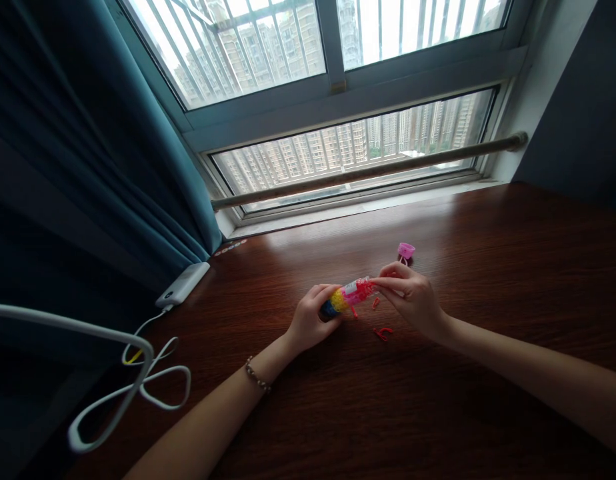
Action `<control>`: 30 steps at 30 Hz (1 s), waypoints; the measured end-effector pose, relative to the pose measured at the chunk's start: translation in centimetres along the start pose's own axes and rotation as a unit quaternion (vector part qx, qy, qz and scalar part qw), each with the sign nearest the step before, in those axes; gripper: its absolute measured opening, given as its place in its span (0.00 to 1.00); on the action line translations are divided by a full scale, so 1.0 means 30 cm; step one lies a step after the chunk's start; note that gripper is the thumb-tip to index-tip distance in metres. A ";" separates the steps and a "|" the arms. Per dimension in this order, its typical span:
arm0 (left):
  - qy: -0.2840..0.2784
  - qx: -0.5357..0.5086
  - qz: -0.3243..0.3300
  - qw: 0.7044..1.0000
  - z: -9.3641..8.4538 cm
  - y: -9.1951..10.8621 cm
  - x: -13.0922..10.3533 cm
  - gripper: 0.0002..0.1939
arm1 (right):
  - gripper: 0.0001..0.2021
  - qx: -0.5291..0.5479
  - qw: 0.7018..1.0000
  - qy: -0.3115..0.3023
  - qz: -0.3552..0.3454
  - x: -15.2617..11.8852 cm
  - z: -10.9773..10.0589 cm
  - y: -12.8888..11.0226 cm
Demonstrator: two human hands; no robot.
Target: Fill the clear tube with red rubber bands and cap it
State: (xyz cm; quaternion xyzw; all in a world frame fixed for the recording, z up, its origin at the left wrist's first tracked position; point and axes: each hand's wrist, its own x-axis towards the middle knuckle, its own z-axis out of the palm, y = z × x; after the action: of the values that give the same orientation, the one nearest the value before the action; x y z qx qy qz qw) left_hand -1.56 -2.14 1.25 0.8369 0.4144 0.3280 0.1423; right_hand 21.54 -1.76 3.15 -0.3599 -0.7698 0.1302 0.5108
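My left hand [313, 319] is wrapped round a small clear bottle [351, 289], which lies tilted with its mouth to the right. Bands of blue, yellow, pink and red small pieces fill it. At the bottle's mouth, the fingertips of my right hand [413, 297] are pinched together; whatever is between them is too small to make out. Loose red pieces [383, 333] lie on the table just below the bottle, with another small red piece [375, 303] near its mouth. Behind my right hand stands a pink cap [406, 251], partly covered by the fingers.
The dark wooden table [308, 427] runs up to a barred window with a metal rail [378, 175]. At the left are a white power bank [183, 285], a looped white cable [138, 387] and a blue curtain [113, 133].
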 end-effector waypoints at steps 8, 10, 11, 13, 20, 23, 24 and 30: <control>-0.001 -0.010 -0.005 1.000 -0.001 0.012 0.002 0.24 | 0.06 -0.004 0.997 0.035 0.062 -0.017 0.002 -0.019; 0.005 -0.016 -0.009 1.000 -0.001 0.014 0.003 0.24 | 0.07 -0.006 0.998 0.028 0.054 -0.020 0.000 -0.031; 0.008 -0.018 -0.010 1.000 -0.001 0.015 0.004 0.24 | 0.08 -0.007 0.998 0.022 0.051 -0.021 -0.001 -0.037; 0.010 -0.019 -0.011 1.000 0.000 0.014 0.005 0.24 | 0.10 -0.002 0.999 0.001 0.046 -0.021 -0.002 -0.047; 0.029 0.033 0.027 0.999 0.005 0.005 -0.012 0.23 | 0.10 0.028 0.993 -0.108 0.035 -0.017 -0.011 -0.070; 0.022 0.059 0.061 0.996 0.011 0.009 -0.019 0.22 | 0.11 0.024 0.990 -0.135 0.016 -0.024 -0.007 -0.085; 0.021 0.063 0.068 0.995 0.012 0.012 -0.020 0.22 | 0.12 0.021 0.991 -0.135 0.008 -0.027 -0.003 -0.090; 0.002 0.044 0.052 0.998 0.017 0.034 -0.012 0.22 | 0.11 -0.008 0.999 -0.026 -0.038 -0.031 0.012 -0.083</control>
State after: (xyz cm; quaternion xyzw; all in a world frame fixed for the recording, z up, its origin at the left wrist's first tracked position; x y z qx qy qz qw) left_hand -0.77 -3.04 1.22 0.8621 0.3847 0.3183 0.0868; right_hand 20.39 -4.10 3.77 -0.3311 -0.7970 0.1144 0.4920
